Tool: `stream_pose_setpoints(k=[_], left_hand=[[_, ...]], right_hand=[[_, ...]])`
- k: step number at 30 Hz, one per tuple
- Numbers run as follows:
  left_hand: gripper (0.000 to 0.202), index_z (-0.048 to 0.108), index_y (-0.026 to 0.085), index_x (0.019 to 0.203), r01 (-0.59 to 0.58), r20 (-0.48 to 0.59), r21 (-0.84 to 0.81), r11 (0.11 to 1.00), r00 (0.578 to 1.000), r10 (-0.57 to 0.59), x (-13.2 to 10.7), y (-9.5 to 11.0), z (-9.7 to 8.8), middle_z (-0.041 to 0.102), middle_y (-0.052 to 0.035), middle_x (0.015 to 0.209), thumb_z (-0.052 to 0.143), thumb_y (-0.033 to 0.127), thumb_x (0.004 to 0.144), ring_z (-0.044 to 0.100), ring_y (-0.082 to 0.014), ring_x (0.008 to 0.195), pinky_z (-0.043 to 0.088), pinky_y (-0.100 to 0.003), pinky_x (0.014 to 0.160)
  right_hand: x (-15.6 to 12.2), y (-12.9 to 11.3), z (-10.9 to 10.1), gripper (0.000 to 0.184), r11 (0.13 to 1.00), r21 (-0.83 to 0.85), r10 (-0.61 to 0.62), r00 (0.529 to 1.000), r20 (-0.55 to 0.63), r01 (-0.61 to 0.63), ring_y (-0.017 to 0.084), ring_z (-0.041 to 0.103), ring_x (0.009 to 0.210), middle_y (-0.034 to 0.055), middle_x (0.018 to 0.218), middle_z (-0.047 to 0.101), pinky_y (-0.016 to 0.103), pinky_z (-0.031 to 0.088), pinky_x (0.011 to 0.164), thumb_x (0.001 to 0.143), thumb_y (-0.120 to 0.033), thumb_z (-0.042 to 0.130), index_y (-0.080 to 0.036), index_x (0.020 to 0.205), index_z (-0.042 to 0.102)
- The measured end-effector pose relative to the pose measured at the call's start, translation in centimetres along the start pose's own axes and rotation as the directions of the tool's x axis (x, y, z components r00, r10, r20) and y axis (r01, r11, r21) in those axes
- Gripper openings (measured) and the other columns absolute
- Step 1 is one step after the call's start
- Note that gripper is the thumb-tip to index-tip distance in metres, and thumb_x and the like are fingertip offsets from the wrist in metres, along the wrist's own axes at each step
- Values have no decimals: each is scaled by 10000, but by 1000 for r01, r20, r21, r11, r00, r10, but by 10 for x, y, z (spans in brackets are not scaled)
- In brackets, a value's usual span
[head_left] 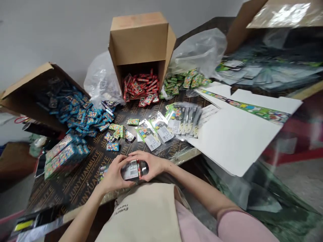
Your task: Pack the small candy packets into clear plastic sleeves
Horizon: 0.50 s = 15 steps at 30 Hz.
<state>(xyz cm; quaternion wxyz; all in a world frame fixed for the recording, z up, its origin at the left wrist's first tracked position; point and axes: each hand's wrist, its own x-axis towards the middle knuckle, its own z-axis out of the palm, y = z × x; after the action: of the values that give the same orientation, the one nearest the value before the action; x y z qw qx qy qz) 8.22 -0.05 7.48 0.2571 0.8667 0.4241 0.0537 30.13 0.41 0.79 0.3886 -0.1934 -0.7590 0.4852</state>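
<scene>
Both my hands hold one clear plastic packet (133, 169) with a white barcode label, close to my body at the table's near edge. My left hand (113, 174) wraps its left end with curled fingers. My right hand (151, 163) curves over its top and right end. Just beyond lie a few small colourful sachets (114, 132) and several labelled clear packets (153, 131) on the dark printed table top (83, 178).
A tipped carton (141, 43) spills red sachets (141, 87); another carton (32, 90) at left spills blue ones (83, 114). Green sachets (184, 82) lie by a clear bag. White flat card sheets (234, 134) lie at right. Stacked colourful boxes (62, 154) sit at left.
</scene>
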Motion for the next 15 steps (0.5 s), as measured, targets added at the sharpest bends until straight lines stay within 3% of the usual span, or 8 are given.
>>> stream_pose_setpoints(k=[5, 11, 15], left_hand=[[742, 545, 193, 1257, -4, -37, -31, 1000, 999, 3, -9, -4, -1, 534, -70, 1101, 761, 395, 576, 528, -233, 1017, 468, -371, 906], [828, 502, 205, 1320, -45, -12, -46, 998, 999, 44, -18, -29, 7, 531, -82, 1134, 762, 412, 561, 515, -246, 1022, 450, -395, 907], [816, 518, 205, 1306, -28, -109, -40, 999, 994, 23, -17, -38, 5, 540, -89, 1141, 759, 422, 558, 516, -253, 1030, 434, -391, 915]], right_hand=[[7, -4, 10, 750, 999, 53, -8, 1000, -21, 9, 262, 436, 1271, 103, 1324, 486, 405, 300, 1099, 513, -135, 706, -191, 1236, 515], [20, 0, 12, 786, 991, 21, 133, 990, 41, -134, 237, 534, 1144, 88, 1232, 550, 391, 396, 1023, 547, -217, 762, -183, 1278, 475], [30, -10, 19, 765, 984, -74, 169, 984, 58, -164, 284, 436, 1282, 130, 1354, 495, 440, 316, 1095, 531, -149, 688, -174, 1273, 504]])
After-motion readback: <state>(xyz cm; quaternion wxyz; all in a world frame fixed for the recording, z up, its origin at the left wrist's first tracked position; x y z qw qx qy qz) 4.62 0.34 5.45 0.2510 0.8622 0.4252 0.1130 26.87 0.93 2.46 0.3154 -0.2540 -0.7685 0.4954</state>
